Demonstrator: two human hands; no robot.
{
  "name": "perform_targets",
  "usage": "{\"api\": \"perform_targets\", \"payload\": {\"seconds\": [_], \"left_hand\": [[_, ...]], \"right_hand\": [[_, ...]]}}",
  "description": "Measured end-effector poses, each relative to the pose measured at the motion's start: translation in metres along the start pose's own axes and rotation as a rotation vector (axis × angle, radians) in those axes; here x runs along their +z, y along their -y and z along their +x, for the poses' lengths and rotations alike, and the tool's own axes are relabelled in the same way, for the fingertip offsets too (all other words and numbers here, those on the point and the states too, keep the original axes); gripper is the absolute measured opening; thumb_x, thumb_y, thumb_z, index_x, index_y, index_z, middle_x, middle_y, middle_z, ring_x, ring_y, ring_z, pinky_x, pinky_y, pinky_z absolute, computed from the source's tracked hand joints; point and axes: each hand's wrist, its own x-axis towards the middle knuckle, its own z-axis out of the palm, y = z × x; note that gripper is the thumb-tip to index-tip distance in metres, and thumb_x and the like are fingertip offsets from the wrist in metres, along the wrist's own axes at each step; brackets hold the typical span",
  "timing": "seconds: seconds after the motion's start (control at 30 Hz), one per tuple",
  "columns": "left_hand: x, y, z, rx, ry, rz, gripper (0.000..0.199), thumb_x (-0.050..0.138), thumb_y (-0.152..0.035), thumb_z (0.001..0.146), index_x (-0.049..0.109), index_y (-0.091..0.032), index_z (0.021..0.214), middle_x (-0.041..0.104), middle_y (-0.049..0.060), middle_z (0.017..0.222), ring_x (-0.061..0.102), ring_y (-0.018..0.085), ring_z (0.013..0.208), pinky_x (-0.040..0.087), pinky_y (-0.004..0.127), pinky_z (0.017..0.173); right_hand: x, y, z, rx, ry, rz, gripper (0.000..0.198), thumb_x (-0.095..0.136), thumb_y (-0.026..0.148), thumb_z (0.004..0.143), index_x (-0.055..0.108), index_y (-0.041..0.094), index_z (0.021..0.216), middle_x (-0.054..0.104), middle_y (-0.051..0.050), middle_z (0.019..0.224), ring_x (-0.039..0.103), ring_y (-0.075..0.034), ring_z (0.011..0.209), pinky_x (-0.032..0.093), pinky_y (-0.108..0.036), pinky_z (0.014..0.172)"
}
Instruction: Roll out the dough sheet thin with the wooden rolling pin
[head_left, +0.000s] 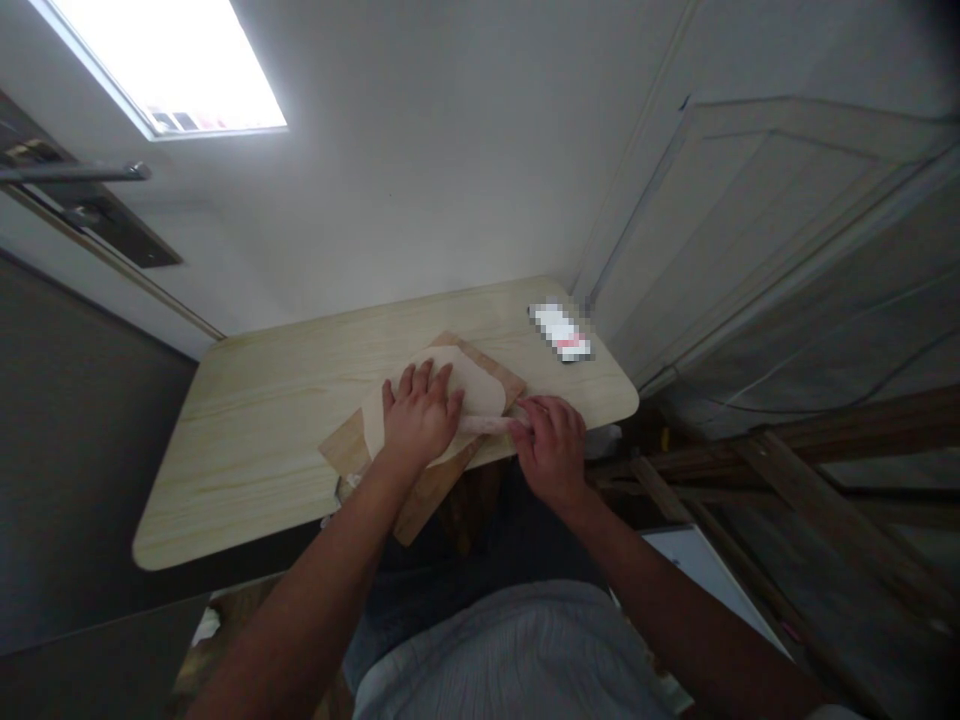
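Observation:
A pale, flat sheet of dough (480,385) lies on a wooden board (427,510), which is set askew and juts past the table's front edge. My left hand (421,415) rests flat on the dough with its fingers spread. From beside its thumb, a thin, light rolling pin (486,425) runs to the right along the near part of the sheet. The fingers of my right hand (553,440) are closed round the pin's right end. Whether the pin's left end reaches under my left palm is hidden.
The board rests on a light wood-grain table (255,420) against a white door with a handle (82,172). A phone (561,332), blurred out, lies at the table's back right. Crumpled whitish scraps (349,485) sit by the front edge. Wooden beams (825,490) stand at the right.

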Motion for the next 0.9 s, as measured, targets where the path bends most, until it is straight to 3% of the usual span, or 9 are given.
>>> {"api": "perform_targets", "payload": {"seconds": [0.2,0.33,0.63,0.9], "left_hand": [[0.004,0.005,0.039,0.01,0.07,-0.022,0.058,0.026,-0.056,0.1,0.041,-0.031,0.151,0.036,0.009,0.162,0.03,0.036,0.148,0.023,0.069,0.116],[0.005,0.006,0.047,0.002,0.082,-0.035,0.061,0.026,-0.056,0.1,0.038,-0.029,0.153,0.034,0.01,0.163,0.029,0.037,0.149,0.023,0.069,0.116],[0.001,-0.002,0.0,0.013,-0.009,0.002,0.059,0.031,-0.052,0.101,0.033,-0.028,0.155,0.029,0.007,0.165,0.026,0.033,0.151,0.02,0.061,0.12],[-0.01,-0.009,-0.042,0.042,-0.025,-0.02,0.056,0.032,-0.05,0.101,0.044,-0.024,0.149,0.034,0.008,0.163,0.027,0.033,0.15,0.024,0.057,0.12]], "right_hand": [[0.014,-0.012,0.033,0.008,-0.038,-0.054,0.036,0.049,0.043,0.1,0.066,0.017,0.12,0.065,-0.014,0.12,0.051,-0.03,0.118,0.035,-0.047,0.104],[0.017,-0.014,0.04,0.014,-0.04,-0.067,0.038,0.048,0.042,0.101,0.065,0.016,0.122,0.066,-0.015,0.122,0.051,-0.03,0.12,0.035,-0.046,0.104],[0.004,-0.005,-0.004,0.006,0.036,-0.056,0.045,0.045,0.042,0.102,0.054,0.017,0.139,0.059,-0.017,0.137,0.047,-0.032,0.131,0.031,-0.052,0.109],[-0.006,-0.001,-0.035,-0.033,0.025,0.008,0.047,0.045,0.033,0.101,0.046,0.018,0.146,0.059,-0.017,0.136,0.049,-0.031,0.131,0.033,-0.055,0.111]]}}
